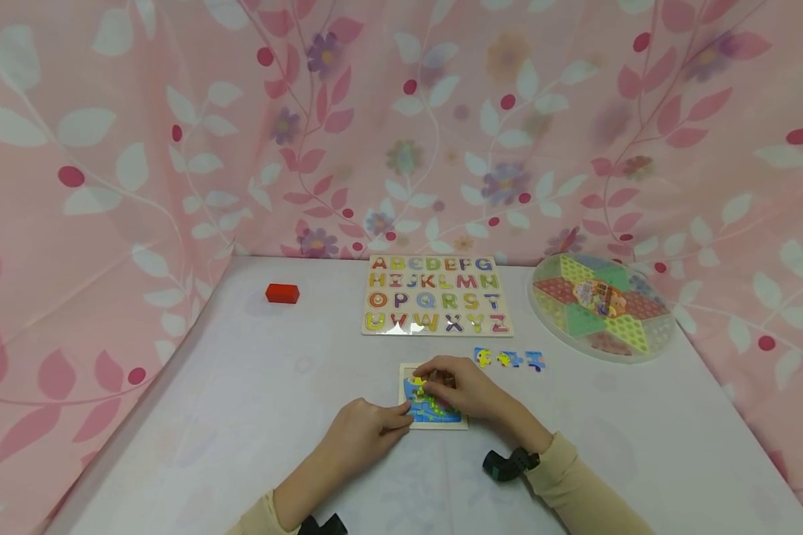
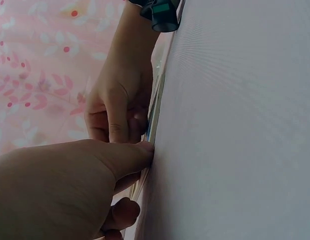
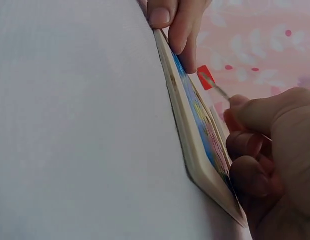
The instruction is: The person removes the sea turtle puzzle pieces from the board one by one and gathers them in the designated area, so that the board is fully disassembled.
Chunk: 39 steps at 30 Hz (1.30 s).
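Thin piece (image 3: 215, 86), face hidden edge-on, pinched in right hand (image 1: 460, 386) above partly covered, wood-framed puzzle (image 1: 434, 426); left hand (image 1: 369, 428) touches puzzle's edge, fingers (image 3: 182, 32) extended; tabbed pieces (image 1: 507, 359) beyond puzzle.

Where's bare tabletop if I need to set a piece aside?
Free: table between the red block and left hand; also between the round game board and right sleeve. Crowded: the middle, where the right hand is over the framed puzzle, three loose pieces lie just beyond, and the alphabet board sits further back.
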### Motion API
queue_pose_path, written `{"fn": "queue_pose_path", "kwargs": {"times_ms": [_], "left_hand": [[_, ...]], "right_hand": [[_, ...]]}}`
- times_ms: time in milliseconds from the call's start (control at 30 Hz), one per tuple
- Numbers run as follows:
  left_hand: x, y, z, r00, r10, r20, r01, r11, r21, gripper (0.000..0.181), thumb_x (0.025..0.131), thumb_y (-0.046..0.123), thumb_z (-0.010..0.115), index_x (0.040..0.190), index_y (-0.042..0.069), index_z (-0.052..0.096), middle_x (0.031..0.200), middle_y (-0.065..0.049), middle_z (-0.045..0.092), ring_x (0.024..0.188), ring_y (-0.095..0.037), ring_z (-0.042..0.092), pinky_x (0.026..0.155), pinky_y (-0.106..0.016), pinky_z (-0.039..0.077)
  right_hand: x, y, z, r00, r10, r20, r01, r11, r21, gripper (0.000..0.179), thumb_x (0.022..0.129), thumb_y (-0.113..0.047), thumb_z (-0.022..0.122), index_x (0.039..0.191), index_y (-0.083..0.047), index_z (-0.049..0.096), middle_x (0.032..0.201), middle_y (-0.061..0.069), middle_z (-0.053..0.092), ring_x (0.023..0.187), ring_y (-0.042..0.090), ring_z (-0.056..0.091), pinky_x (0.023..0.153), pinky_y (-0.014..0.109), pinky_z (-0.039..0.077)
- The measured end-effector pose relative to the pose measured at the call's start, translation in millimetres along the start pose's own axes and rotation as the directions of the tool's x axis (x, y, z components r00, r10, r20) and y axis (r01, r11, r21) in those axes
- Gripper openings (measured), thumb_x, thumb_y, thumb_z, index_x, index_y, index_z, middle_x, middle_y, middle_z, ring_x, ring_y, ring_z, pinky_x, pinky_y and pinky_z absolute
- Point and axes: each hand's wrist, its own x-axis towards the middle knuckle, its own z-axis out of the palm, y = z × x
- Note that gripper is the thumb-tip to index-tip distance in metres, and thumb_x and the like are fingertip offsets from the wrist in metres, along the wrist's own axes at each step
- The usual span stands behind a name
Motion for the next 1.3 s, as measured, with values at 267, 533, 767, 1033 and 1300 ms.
{"fn": "queue_pose_path", "kwargs": {"times_ms": [267,533,767,1033,1300], "left_hand": [[-0.9,3.1,-1.4,1.0,-0.025,0.013,0.025,1.0,-0.001,0.017,0.095,0.02,0.081,0.111,0.018,0.085,0.119,0.001,0.078,0.102,-0.018,0.077,0.08,-0.036,0.062],[-4.5,3.4,-1.2,1.0,-0.025,-0.008,0.025,1.0,0.001,0.017,0.094,0.021,0.083,0.11,0.018,0.085,0.119,0.002,0.078,0.102,-0.016,0.077,0.08,-0.036,0.062],[-3.6,2.5,-4.3,0.998,0.012,-0.069,-0.01,0.999,0.034,0.019,0.091,0.023,0.086,0.108,0.017,0.086,0.117,0.003,0.08,0.101,-0.013,0.078,0.073,-0.032,0.057],[-1.8,-0.1,-1.7,0.994,0.025,-0.106,-0.026,1.0,-0.005,0.029,0.088,0.031,0.089,0.112,0.015,0.084,0.12,0.0,0.08,0.107,-0.016,0.076,0.088,-0.039,0.059],[17.9,-18.8,-3.4,0.979,-0.205,-0.023,0.203,0.977,-0.065,0.071,0.091,0.046,0.083,0.15,0.011,0.061,0.15,-0.004,0.063,0.122,-0.022,0.06,0.104,-0.044,0.052]], "right_hand": [[-12.6,-6.1,-31.6,0.989,-0.007,-0.149,0.005,1.0,-0.016,0.023,0.104,-0.012,0.07,0.126,-0.009,0.074,0.12,0.004,0.075,0.088,0.011,0.063,0.082,0.027,0.055],[-58.9,18.5,-63.0,0.961,0.053,-0.271,-0.07,0.996,-0.053,0.022,0.102,-0.007,0.071,0.124,-0.006,0.074,0.117,0.007,0.076,0.089,0.009,0.066,0.077,0.025,0.054],[-81.9,32.7,-59.0,0.956,0.161,-0.245,-0.179,0.983,-0.051,0.02,0.103,-0.011,0.071,0.123,-0.011,0.076,0.116,0.003,0.076,0.088,0.011,0.06,0.076,0.025,0.052],[-82.3,40.6,-46.5,0.96,0.023,-0.28,-0.077,0.98,-0.184,0.02,0.1,-0.004,0.073,0.118,-0.009,0.077,0.112,0.001,0.076,0.084,0.006,0.058,0.072,0.025,0.05],[-79.2,36.9,-40.5,0.946,0.028,-0.323,-0.12,0.956,-0.269,0.018,0.097,-0.004,0.076,0.113,-0.01,0.08,0.097,-0.004,0.069,0.074,0.006,0.05,0.064,0.024,0.044]]}}
